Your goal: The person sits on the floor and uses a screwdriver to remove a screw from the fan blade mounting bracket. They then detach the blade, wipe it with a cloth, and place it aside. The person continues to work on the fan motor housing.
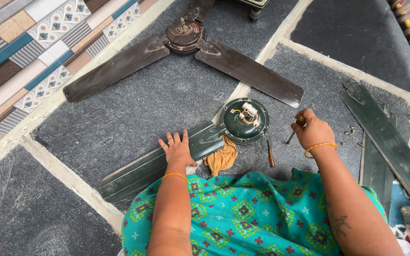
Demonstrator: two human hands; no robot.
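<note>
A dark green ceiling fan motor [244, 120] lies on the grey stone floor with its wiring block facing up. One green blade [138, 171] is attached to it and stretches toward the lower left. My left hand [177, 148] lies flat on that blade, fingers spread. To the right of the motor, my right hand [312, 129] is closed around the wooden handle of a screwdriver [294, 131] whose tip points down at the floor. An orange cloth [221, 159] is bunched under the motor's edge.
A small awl-like tool [270, 153] lies beside the cloth. Loose screws [350, 132] are scattered to the right. Two detached green blades [386, 147] lie at right. A brown three-blade fan [184, 37] lies further away. A patterned tiled wall [20, 47] runs along the left.
</note>
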